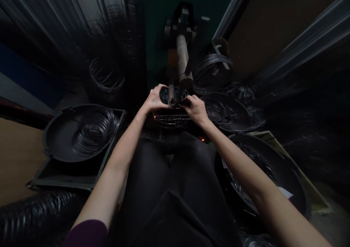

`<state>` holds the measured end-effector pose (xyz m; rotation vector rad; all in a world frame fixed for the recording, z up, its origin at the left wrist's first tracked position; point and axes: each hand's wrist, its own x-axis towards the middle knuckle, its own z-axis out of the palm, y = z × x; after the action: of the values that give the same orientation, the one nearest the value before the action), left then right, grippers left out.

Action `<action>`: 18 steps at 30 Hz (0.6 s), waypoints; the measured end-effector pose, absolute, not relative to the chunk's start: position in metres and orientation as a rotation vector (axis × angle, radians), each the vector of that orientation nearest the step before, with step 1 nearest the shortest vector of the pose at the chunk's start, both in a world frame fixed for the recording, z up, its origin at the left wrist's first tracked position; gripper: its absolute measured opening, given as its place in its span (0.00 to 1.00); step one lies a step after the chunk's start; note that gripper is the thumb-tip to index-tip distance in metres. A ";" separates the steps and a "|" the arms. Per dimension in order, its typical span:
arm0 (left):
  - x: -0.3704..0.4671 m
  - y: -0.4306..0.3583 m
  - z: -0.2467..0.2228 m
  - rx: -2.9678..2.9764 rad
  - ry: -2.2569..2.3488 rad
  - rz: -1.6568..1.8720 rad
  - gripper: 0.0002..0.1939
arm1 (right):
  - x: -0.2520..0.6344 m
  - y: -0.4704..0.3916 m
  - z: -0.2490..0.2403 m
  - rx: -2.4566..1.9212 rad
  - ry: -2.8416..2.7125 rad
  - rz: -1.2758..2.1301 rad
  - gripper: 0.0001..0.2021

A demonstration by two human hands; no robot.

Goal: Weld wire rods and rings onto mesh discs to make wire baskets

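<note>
A round wire basket [172, 120] of thin metal rods is held between both hands, under the electrode arm [182, 62] of what looks like a spot welding machine. My left hand [155, 100] grips its left side, thumb and fingers curved round the rim. On the right side, my right hand [196, 108] is closed with its fingertips pinched at the basket's edge. The lower electrode [171, 93] shows through the wire mesh. Small orange glints show near the basket's left side and below my right hand.
At left, a black pan [61, 139] holds wire rings [95, 128], with a coil [106, 77] behind. Another pan [243, 110] with rings stands at right, near a larger pan [290, 170] of small wire pieces. Stacked rings [35, 214] lie at lower left.
</note>
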<state>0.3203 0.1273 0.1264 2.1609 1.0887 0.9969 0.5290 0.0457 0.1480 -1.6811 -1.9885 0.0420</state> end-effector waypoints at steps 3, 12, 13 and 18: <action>0.322 0.135 0.124 2.109 1.000 1.038 0.42 | 0.528 0.054 0.149 -1.682 -1.977 0.059 0.05; 0.324 0.139 0.119 2.072 0.909 1.115 0.46 | 0.540 0.057 0.154 -1.633 -2.043 0.117 0.07; 0.324 0.139 0.119 2.071 0.911 1.116 0.47 | 0.540 0.058 0.155 -1.626 -2.050 0.127 0.07; 0.322 0.140 0.118 2.077 0.890 1.116 0.46 | 0.538 0.056 0.155 -1.639 -2.035 0.112 0.07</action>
<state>0.3222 0.1398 0.1179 2.0768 0.8895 1.1159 0.5382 0.0562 0.1555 -1.6394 -2.0348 0.1122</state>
